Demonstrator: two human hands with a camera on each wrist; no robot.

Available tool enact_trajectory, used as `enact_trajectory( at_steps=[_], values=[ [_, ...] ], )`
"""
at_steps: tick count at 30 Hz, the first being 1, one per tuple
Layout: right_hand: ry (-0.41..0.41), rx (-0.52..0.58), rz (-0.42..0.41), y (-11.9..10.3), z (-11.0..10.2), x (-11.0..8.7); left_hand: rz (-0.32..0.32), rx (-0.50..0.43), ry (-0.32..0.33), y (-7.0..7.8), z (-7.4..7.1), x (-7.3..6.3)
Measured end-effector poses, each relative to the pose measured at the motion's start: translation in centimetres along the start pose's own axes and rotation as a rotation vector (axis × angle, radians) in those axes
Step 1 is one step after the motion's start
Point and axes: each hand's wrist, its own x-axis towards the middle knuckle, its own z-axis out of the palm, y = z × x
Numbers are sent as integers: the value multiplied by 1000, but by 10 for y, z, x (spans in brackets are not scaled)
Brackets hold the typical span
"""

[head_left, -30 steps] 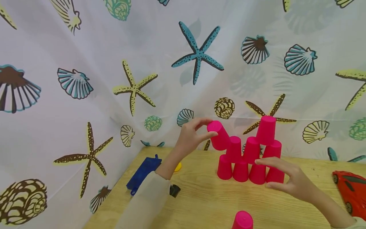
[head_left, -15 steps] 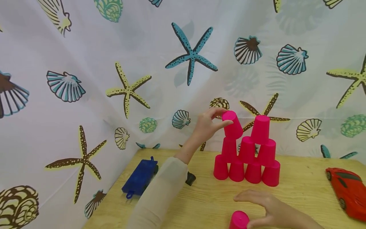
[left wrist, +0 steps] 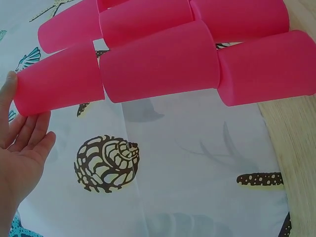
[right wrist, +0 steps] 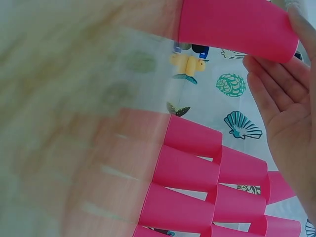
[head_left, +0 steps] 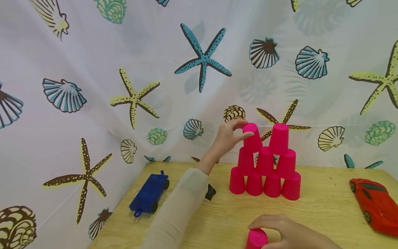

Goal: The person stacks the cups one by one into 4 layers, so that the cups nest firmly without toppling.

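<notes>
A pyramid of upside-down pink cups stands on the wooden table, with a bottom row of several cups and three cups in the middle row. On its top level, at the right, is one cup. My left hand pinches the top-left cup between thumb and fingers; its rim meets the middle row, as the left wrist view also shows. Close to me, my right hand grips a loose upside-down cup by its sides; the right wrist view shows fingers against it.
On the table's left lies a blue toy cart with dark wheels. A small black object is partly behind the left sleeve. A red toy car stands at the right. Behind everything hangs a white curtain with shells and starfish.
My left hand has brought its cup rightward onto the middle row, where it now sits less tilted. My right hand has left the pyramid's side, come down toward me and taken hold of the front cup.
</notes>
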Motion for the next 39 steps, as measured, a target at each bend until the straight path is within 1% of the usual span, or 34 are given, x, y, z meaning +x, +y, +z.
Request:
enact_trajectory(
  at_steps=[5,7,10,16,19,25,28,30,32,35,37,39],
  values=[
    [-5,-1,32,3,1,-1,-14,5,-38,0,5,4],
    [-2,-20,25,4,0,-1,-19,6,-56,1,6,7],
    [9,-47,-32,6,-1,0,-22,10,-71,2,6,12],
    [68,-70,-211,13,0,4,-62,-1,-100,2,8,22],
    [79,-71,-241,15,2,5,-94,-6,-115,1,11,23],
    [67,-47,-212,16,3,3,-124,-5,-119,-1,16,24],
    [66,-63,-195,16,3,1,-129,-14,-119,0,17,23],
    [58,-79,-170,15,2,-1,-136,-21,-121,0,16,23],
    [44,-87,-128,13,1,-4,-148,-37,-125,-1,16,21],
    [28,-57,-67,11,-2,-9,-171,-73,-123,-6,14,18],
    [48,-34,-49,11,-3,-13,-186,-112,-110,-12,12,14],
    [104,-26,-79,14,-5,-16,-192,-152,-88,-19,9,9]
  ],
)
